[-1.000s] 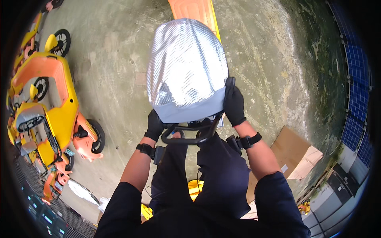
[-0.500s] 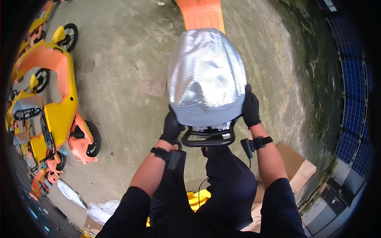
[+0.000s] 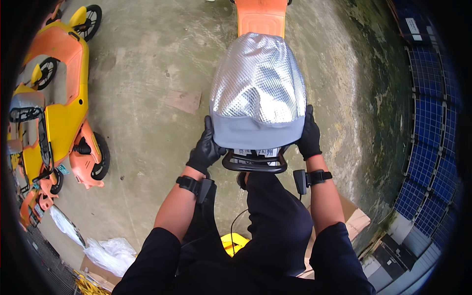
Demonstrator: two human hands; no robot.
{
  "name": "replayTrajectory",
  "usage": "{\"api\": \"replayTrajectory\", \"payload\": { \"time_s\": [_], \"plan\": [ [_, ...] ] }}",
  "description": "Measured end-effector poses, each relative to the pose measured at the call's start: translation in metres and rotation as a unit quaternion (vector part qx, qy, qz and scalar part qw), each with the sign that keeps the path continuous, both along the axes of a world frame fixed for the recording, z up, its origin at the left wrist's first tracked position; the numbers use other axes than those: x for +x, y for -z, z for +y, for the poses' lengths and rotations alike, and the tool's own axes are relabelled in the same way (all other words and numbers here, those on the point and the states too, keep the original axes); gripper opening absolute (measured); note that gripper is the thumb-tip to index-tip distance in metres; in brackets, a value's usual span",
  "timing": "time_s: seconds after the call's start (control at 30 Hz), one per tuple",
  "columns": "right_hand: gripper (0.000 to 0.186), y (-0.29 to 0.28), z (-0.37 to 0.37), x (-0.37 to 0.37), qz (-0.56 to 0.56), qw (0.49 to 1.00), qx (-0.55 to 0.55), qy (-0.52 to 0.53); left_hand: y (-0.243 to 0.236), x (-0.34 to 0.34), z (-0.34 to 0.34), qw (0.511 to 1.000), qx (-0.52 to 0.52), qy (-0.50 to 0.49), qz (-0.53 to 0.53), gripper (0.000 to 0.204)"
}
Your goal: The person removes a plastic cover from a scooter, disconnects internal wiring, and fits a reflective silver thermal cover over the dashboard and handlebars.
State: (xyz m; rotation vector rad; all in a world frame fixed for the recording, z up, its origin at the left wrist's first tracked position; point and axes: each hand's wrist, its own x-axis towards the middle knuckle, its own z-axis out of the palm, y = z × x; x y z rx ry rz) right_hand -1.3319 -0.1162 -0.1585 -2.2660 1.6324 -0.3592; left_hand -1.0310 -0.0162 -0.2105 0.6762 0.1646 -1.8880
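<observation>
Gripping the silver seat cover (image 3: 257, 88) at both lower corners, gloved left hand (image 3: 206, 150) and right hand (image 3: 309, 137) had it nearly fully over the seat; only the rear hem looked unseated.

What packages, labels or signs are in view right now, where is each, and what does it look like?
White label: under the silver seat cover's rear edge, between both gloved hands.
Cardboard box: floor, lower right, brown, flat.
Clear plastic bags: floor, lower left, crumpled.
Small green tag: on the yellow-orange scooter, left.
</observation>
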Motion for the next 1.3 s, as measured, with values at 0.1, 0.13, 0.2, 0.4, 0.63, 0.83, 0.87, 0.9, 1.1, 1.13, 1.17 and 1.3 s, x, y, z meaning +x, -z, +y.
{"api": "replayTrajectory", "payload": {
  "time_s": [0.1,0.13,0.2,0.4,0.63,0.83,0.87,0.9,1.1,1.13,1.17,1.3],
  "plan": [
    [0.055,-0.022,-0.002,0.008,0.031,0.999,0.027,-0.002,-0.001,0.007,0.001,0.996,0.044,0.004,0.083,0.043],
    [0.052,-0.034,-0.003,0.015,0.056,0.996,0.067,0.019,-0.003,0.008,0.000,0.995,0.052,0.004,0.079,0.041],
    [0.048,-0.052,-0.008,0.020,-0.078,0.978,0.168,0.097,-0.025,0.004,-0.008,0.994,0.103,0.005,0.039,0.040],
    [0.042,-0.012,-0.005,0.013,-0.411,0.869,0.240,0.137,-0.003,0.006,0.000,0.989,0.027,0.003,0.148,0.040],
    [0.082,-0.047,0.019,0.033,-0.130,0.984,0.091,0.080,-0.020,-0.002,0.007,0.990,0.096,0.040,-0.096,0.040],
    [0.055,0.017,0.031,0.014,0.016,0.992,0.049,0.114,0.001,-0.014,0.018,0.986,0.126,0.037,-0.103,0.027],
    [0.055,0.020,0.031,0.017,0.030,0.993,0.019,0.116,0.001,-0.017,0.016,0.981,0.172,0.018,-0.088,0.025],
    [0.054,0.021,0.030,0.018,0.045,0.992,-0.012,0.117,0.000,-0.016,0.012,0.981,0.174,0.017,-0.089,0.025],
    [0.046,0.013,0.033,0.023,0.001,0.983,0.081,0.163,0.024,-0.015,0.015,0.937,0.079,0.045,-0.337,0.025],
    [0.045,0.013,0.030,0.026,0.021,0.981,0.079,0.173,0.038,-0.002,0.016,0.936,0.048,0.078,-0.340,0.025],
    [0.044,0.011,0.029,0.026,0.041,0.980,0.082,0.179,0.046,0.008,0.021,0.932,0.023,0.110,-0.343,0.026],
    [0.039,0.027,0.025,0.025,0.071,0.979,0.026,0.187,0.054,0.007,0.010,0.918,0.046,0.116,-0.377,0.025]
  ]
}}
